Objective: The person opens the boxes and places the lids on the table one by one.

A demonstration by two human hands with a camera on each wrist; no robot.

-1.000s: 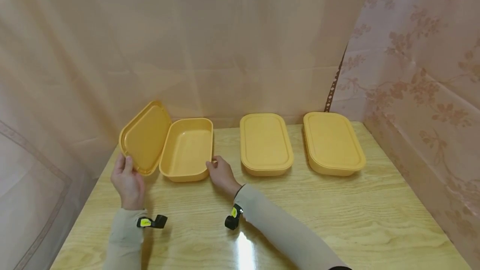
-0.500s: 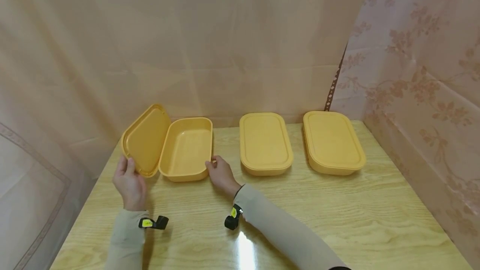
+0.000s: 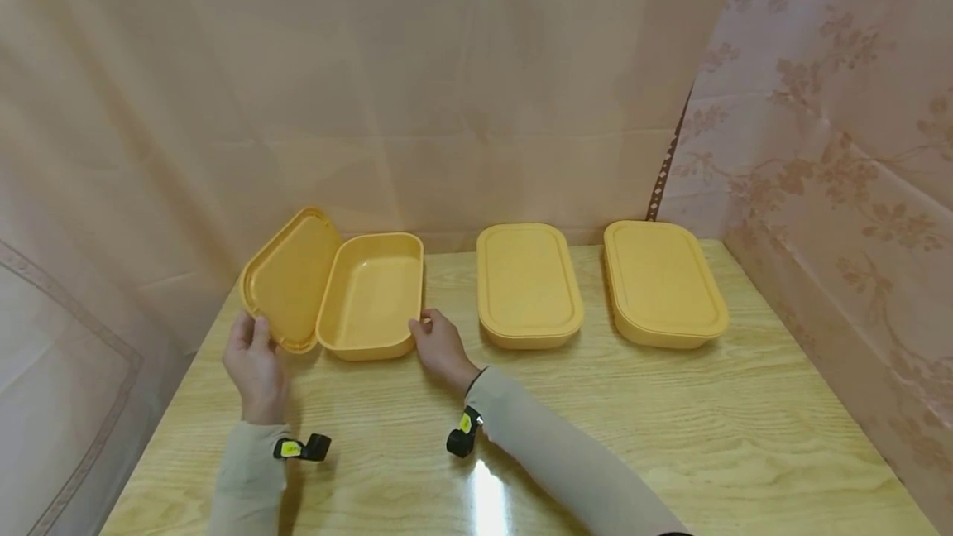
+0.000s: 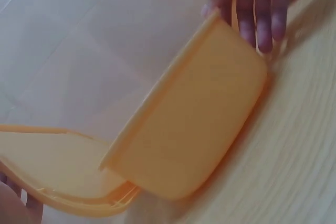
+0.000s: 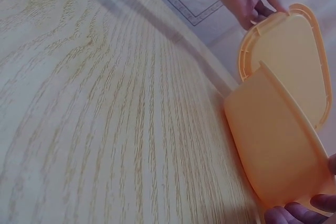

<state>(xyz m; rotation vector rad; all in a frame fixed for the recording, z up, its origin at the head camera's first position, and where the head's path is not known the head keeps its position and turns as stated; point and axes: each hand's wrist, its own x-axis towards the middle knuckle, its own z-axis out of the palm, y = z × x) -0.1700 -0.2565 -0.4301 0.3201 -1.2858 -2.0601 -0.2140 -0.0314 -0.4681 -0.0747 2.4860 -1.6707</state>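
Note:
An uncovered yellow plastic food container (image 3: pixel 371 352) stands at the left of the table, with nothing inside. Its lid (image 3: pixel 292 281) is tilted up along the container's left side, inner face turned toward it. The left hand (image 3: pixel 256 366) holds the lid's near edge between thumb and fingers, seen also in the right wrist view. At the container's near right corner, the right hand (image 3: pixel 441 350) pinches the rim, thumb on top and fingers down the outside wall. In the left wrist view, the container's near wall (image 4: pixel 194 114) separates the lid from the right hand.
Two more yellow containers with lids on, one in the middle (image 3: pixel 529 284) and one at the right (image 3: pixel 665 284), stand along the back of the wood-grain table (image 3: pixel 633 428). A beige curtain (image 3: pixel 417 106) hangs right behind them. Patterned cloth (image 3: pixel 841 189) flanks the right side.
Over the last second the left hand has lowered the lid slightly, bringing it a little toward the container, and then held it nearly still. The right hand and the container have stayed in place.

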